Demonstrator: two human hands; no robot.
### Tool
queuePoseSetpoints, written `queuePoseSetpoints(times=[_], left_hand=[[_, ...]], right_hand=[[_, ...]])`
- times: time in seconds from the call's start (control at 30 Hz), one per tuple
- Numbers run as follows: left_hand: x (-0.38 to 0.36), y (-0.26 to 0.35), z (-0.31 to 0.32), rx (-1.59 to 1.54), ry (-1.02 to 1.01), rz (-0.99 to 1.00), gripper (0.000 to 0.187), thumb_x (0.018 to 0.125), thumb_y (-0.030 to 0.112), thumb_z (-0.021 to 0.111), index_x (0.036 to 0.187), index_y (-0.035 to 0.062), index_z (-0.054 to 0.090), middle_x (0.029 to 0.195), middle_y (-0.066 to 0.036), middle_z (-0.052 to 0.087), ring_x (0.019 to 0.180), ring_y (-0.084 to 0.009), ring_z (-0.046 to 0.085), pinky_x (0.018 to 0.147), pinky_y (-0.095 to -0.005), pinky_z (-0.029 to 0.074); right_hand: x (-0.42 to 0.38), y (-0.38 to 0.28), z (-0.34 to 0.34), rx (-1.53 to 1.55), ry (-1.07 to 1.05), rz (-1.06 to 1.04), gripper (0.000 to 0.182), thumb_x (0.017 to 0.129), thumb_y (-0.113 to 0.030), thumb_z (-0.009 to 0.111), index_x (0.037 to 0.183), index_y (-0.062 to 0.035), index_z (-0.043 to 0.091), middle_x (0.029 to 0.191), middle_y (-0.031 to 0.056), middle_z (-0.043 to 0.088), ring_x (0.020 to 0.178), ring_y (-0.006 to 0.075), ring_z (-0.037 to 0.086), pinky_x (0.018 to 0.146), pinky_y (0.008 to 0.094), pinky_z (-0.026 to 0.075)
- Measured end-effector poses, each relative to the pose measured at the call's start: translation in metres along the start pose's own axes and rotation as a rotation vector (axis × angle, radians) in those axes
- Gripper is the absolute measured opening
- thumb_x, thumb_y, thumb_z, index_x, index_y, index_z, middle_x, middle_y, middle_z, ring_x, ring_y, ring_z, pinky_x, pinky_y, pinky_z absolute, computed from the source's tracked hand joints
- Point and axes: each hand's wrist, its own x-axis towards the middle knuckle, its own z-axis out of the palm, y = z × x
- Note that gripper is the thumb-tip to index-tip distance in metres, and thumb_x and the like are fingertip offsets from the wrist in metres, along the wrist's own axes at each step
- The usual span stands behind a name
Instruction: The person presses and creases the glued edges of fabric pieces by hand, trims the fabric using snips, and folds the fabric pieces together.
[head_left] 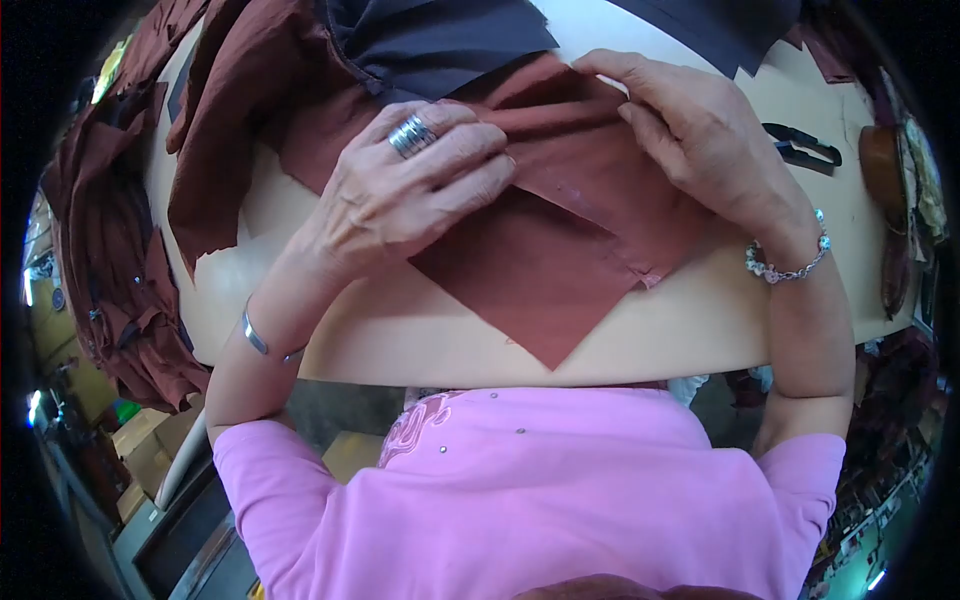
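While hands point(415, 185) point(695, 130) touch cloth point(590, 165), corner point(553, 340) near table edge point(420, 375).

Single wide, round-edged view from the wearer's head, forward and steeply down, close above the table point(380, 325)

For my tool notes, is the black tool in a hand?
No, the black tool lies on the table; left hand and right hand touch cloth.
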Motion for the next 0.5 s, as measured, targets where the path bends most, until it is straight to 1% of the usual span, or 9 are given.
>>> queuePoseSetpoints(times=[0.03,0.17,0.23,0.3,0.33,0.43,0.47,0.5], left_hand=[[0.0,-0.001,0.002,-0.004,0.008,-0.011,0.032,0.071,0.013,0.059,0.101,0.008,0.067,0.104,-0.007,0.063,0.1,-0.0259,0.061,0.084,-0.0382,0.05],[0.006,-0.006,0.0,0.128,-0.022,-0.001,0.028,0.072,0.013,0.057,0.098,0.0096,0.066,0.104,-0.005,0.061,0.098,-0.0255,0.06,0.082,-0.0359,0.049],[0.007,-0.01,0.002,0.157,-0.053,0.026,0.027,0.073,0.013,0.056,0.1,0.0107,0.062,0.105,-0.005,0.061,0.1,-0.0253,0.059,0.082,-0.0352,0.049],[0.007,-0.011,0.005,0.183,-0.052,0.069,0.027,0.074,0.013,0.055,0.101,0.0109,0.06,0.106,-0.005,0.06,0.102,-0.0248,0.058,0.082,-0.0354,0.049],[0.009,-0.011,0.005,0.205,-0.061,0.103,0.027,0.075,0.016,0.055,0.101,0.0107,0.058,0.104,-0.005,0.061,0.102,-0.0249,0.057,0.081,-0.0358,0.049],[0.013,-0.016,0.004,0.318,0.025,0.123,0.023,0.074,0.015,0.061,0.094,0.0169,0.051,0.091,0.001,0.058,0.093,-0.0173,0.057,0.072,-0.0296,0.047],[0.012,-0.02,0.0,0.319,-0.019,0.117,0.022,0.074,0.016,0.061,0.093,0.0183,0.049,0.086,0.002,0.057,0.091,-0.0171,0.057,0.072,-0.0295,0.048],[0.013,-0.02,-0.002,0.327,-0.013,0.114,0.02,0.075,0.017,0.06,0.093,0.0185,0.051,0.083,0.003,0.056,0.091,-0.0167,0.057,0.072,-0.0294,0.048]], right_hand=[[-0.001,0.002,0.001,-0.006,0.035,-0.027,0.041,0.081,0.004,0.057,0.121,-0.006,0.058,0.104,0.017,0.064,0.083,0.0331,0.062,0.075,0.0383,0.049],[0.0,0.002,-0.004,0.025,-0.009,0.06,0.039,0.083,0.003,0.056,0.121,-0.0062,0.058,0.105,0.0164,0.064,0.084,0.0334,0.063,0.075,0.0393,0.05],[0.0,0.004,-0.005,0.035,-0.04,0.09,0.039,0.083,0.003,0.056,0.121,-0.0063,0.058,0.106,0.0163,0.064,0.084,0.0335,0.063,0.075,0.0396,0.05],[0.0,0.008,0.0,-0.004,0.024,0.024,0.039,0.083,0.003,0.056,0.121,-0.0067,0.058,0.105,0.0166,0.064,0.083,0.0337,0.063,0.075,0.0398,0.05],[-0.001,0.01,0.001,-0.026,0.053,-0.009,0.039,0.083,0.003,0.056,0.121,-0.0069,0.058,0.104,0.0167,0.064,0.083,0.0337,0.063,0.075,0.04,0.05],[-0.001,0.009,0.001,0.011,0.049,0.008,0.039,0.083,0.002,0.056,0.121,-0.0082,0.058,0.099,0.0171,0.064,0.076,0.0317,0.062,0.072,0.039,0.049],[-0.001,0.009,0.001,0.037,0.03,0.038,0.04,0.083,0.002,0.056,0.122,-0.0084,0.058,0.096,0.0167,0.064,0.073,0.0306,0.061,0.07,0.0387,0.048],[-0.002,0.01,0.001,0.062,0.012,0.069,0.04,0.084,0.002,0.056,0.122,-0.0087,0.058,0.093,0.0163,0.064,0.07,0.0295,0.059,0.068,0.0383,0.047]])
